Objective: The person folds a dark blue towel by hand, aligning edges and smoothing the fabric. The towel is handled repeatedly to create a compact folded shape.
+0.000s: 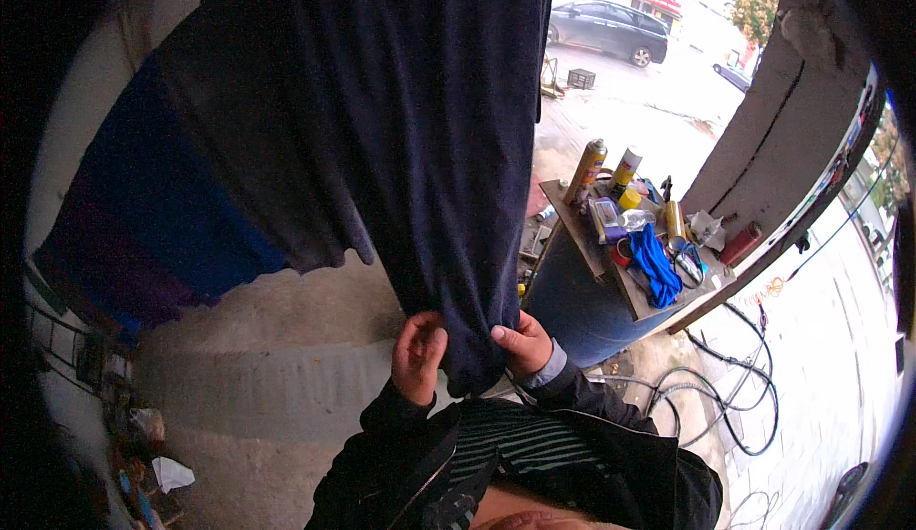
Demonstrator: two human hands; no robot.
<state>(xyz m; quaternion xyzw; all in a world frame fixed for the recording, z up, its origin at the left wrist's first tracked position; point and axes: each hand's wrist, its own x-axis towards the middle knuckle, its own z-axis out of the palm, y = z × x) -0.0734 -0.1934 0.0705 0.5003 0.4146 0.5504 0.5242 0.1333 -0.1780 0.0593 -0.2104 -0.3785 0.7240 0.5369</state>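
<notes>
A long dark navy cloth (444, 172) hangs from the top of the view down to the front of my jacket. Its lower end narrows into a folded, rounded tip between my hands. My right hand (530, 345) grips the right edge, the thumb flat on top and the fingers hidden behind the fabric. At the left edge, my left hand (418, 358) has its fingers curled on the cloth, slightly blurred. Further left hang a dark grey cloth (243, 129) and a blue and purple cloth (164, 222).
To the right, a board (647, 301) on a blue drum (580, 308) bears spray cans (626, 166), blue gloves (653, 265) and a plastic bottle (637, 220). Black hoses (769, 387) coil on the ground. White paper (172, 474) lies at lower left; a car (608, 29) stands outside.
</notes>
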